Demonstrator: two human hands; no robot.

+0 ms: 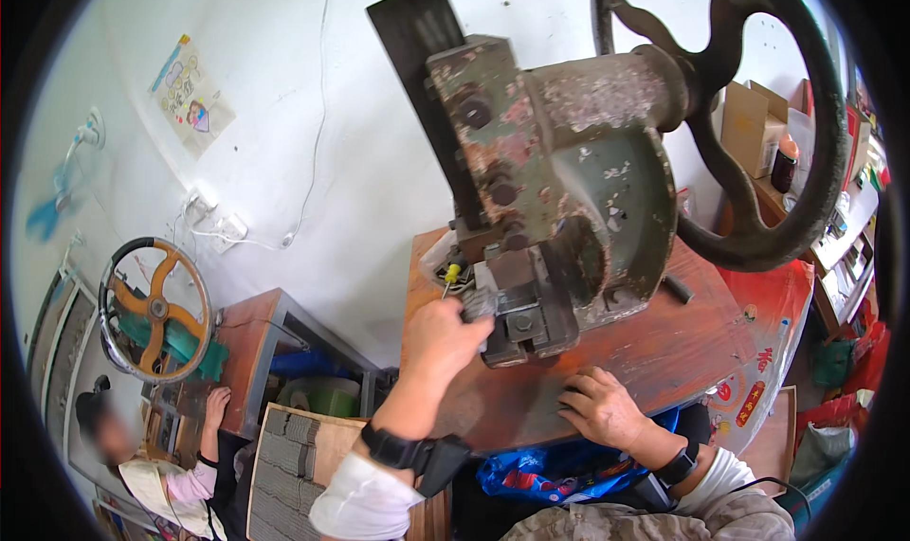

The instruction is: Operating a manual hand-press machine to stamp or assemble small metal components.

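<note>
A heavy, worn green hand press stands on the wooden tabletop, its dark square ram above a small metal die block. My left hand is at the left side of that block, its fingers closed around a blurred grey metal piece whose exact kind I cannot make out. Just above those fingers a yellow-handled tool sticks up beside a small container. At the table's near edge my right hand rests on the wood, fingers apart and loosely bent, holding nothing.
The press's large handwheel juts out at upper right. Rows of grey parts lie in a wooden tray at lower left. A blue plastic bag is near my lap. Farther left, a co-worker sits by another wheel.
</note>
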